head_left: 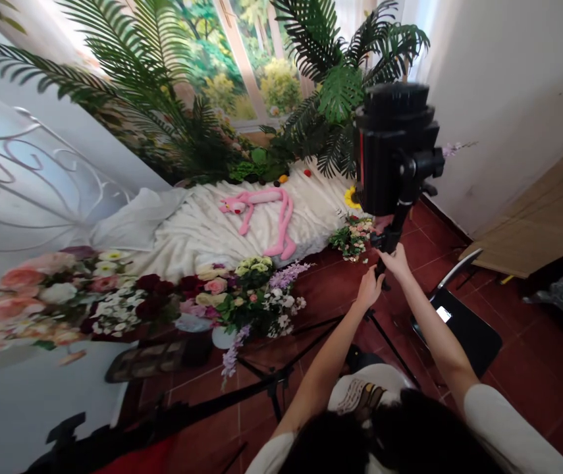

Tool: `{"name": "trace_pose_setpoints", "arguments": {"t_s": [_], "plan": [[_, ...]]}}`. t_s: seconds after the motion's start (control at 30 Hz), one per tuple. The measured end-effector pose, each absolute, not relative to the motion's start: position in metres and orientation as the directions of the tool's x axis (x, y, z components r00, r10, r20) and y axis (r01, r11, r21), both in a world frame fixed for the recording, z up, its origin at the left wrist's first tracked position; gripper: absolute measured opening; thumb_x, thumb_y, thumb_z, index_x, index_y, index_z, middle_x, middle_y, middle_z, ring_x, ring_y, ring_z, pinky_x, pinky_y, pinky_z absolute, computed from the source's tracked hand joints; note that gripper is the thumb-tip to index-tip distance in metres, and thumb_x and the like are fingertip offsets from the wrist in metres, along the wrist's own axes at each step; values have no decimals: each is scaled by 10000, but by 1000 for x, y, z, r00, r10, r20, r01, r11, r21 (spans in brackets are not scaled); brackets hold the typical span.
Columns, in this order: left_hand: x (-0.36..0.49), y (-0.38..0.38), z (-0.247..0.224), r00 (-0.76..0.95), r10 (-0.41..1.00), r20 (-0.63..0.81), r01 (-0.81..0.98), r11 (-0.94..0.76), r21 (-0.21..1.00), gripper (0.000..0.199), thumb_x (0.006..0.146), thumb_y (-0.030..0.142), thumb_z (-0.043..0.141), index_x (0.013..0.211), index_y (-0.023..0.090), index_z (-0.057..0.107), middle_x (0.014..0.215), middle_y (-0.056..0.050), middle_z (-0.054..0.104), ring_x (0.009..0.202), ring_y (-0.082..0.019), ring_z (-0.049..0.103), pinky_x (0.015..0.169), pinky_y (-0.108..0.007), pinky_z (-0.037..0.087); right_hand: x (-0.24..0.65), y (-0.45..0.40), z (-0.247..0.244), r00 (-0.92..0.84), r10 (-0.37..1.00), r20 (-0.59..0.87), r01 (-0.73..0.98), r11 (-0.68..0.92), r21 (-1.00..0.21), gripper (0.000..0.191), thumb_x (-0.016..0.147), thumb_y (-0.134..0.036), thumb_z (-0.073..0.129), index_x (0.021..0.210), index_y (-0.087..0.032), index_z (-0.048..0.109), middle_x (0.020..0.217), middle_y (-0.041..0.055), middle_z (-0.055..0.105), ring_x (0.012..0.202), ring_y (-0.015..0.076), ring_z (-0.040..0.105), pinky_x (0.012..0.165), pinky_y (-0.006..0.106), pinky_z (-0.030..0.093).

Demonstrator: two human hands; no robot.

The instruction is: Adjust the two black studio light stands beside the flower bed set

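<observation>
A black studio light (392,151) stands upright on a stand, tall in front of me. Below its head, my left hand (370,288) is wrapped round the stand's pole. Slightly higher, my right hand (396,262) grips the same pole near a black clamp, its fingers partly hidden. The tripod legs (384,339) spread over the floor beneath. Past the stand, a pink plush toy (261,197) lies on a white draped blanket (197,224), with a sunflower (353,197) at the blanket's right end.
Flower bunches (256,289) line the near side of the blanket. A black chair (473,329) with a lit phone (444,315) on it is at the right. Another black stand (274,382) is at lower left. Palm leaves (153,59) rise behind; a brown board (538,204) leans right.
</observation>
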State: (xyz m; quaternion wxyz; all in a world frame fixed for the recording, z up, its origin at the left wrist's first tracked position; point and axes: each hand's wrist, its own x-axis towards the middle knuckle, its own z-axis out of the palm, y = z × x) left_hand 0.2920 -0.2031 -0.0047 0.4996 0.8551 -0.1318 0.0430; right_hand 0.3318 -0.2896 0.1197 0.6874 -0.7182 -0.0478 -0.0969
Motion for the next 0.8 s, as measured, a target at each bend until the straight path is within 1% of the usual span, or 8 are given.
{"name": "trace_pose_setpoints", "arguments": {"t_s": [0.13, 0.23, 0.37, 0.43, 0.57, 0.6, 0.7, 0.8], "plan": [[291, -205, -5, 963, -161, 217, -268, -474, 839, 436, 931, 420, 307, 1252, 140, 401, 1158, -166, 588, 1085, -266, 569, 919, -436, 445, 335, -287, 151, 944, -133, 301, 286, -117, -951, 279, 631, -374, 730, 687, -143, 584, 637, 27, 606, 650, 154, 565, 601, 272, 501], [292, -208, -10, 964, -132, 231, -266, -480, 836, 421, 933, 398, 306, 1240, 133, 419, 1144, -169, 592, 1092, -267, 564, 922, -438, 442, 335, -287, 158, 936, -145, 322, 302, -144, -943, 292, 633, -395, 726, 667, -149, 573, 618, 8, 587, 588, 123, 527, 544, 245, 475], [295, -214, -20, 966, -79, 246, -253, -479, 840, 381, 923, 361, 352, 1211, 136, 459, 1126, -165, 600, 1071, -260, 574, 925, -437, 440, 334, -284, 161, 937, -147, 318, 293, -168, -941, 303, 649, -417, 716, 695, -156, 569, 645, 12, 595, 618, 138, 546, 582, 267, 489], [297, -216, -23, 965, -54, 257, -252, -471, 845, 371, 917, 344, 373, 1211, 137, 468, 1133, -165, 599, 1061, -253, 580, 927, -428, 442, 328, -284, 158, 929, -142, 341, 316, -171, -933, 299, 692, -422, 688, 787, -159, 582, 735, 34, 624, 691, 159, 579, 650, 291, 505], [298, -217, -26, 958, -55, 282, -274, -462, 844, 355, 912, 319, 386, 1206, 143, 478, 1130, -158, 603, 1042, -239, 590, 919, -410, 449, 296, -302, 124, 903, -122, 411, 372, -254, -893, 347, 792, -404, 609, 1056, -193, 528, 995, 74, 623, 915, 188, 594, 835, 340, 494], [298, -217, -26, 956, -61, 286, -280, -466, 839, 353, 912, 320, 383, 1202, 142, 479, 1124, -159, 605, 1037, -240, 591, 912, -410, 452, 285, -310, 109, 903, -119, 414, 360, -318, -877, 353, 801, -397, 603, 1078, -197, 517, 1029, 83, 611, 951, 196, 585, 868, 358, 483], [298, -216, -26, 958, -66, 280, -275, -490, 827, 358, 916, 347, 373, 1182, 133, 480, 1100, -164, 611, 1022, -253, 590, 887, -418, 462, 251, -335, 61, 925, -68, 373, 278, -545, -791, 261, 811, -388, 589, 977, -189, 554, 985, 98, 592, 972, 231, 562, 904, 419, 459], [297, -216, -25, 962, -57, 268, -259, -511, 820, 366, 920, 373, 363, 1171, 133, 479, 1083, -163, 615, 1017, -256, 589, 882, -420, 462, 228, -345, 26, 953, 4, 302, 249, -578, -777, 298, 823, -373, 571, 1056, -189, 540, 1041, 107, 585, 1019, 241, 556, 923, 438, 453]]}}
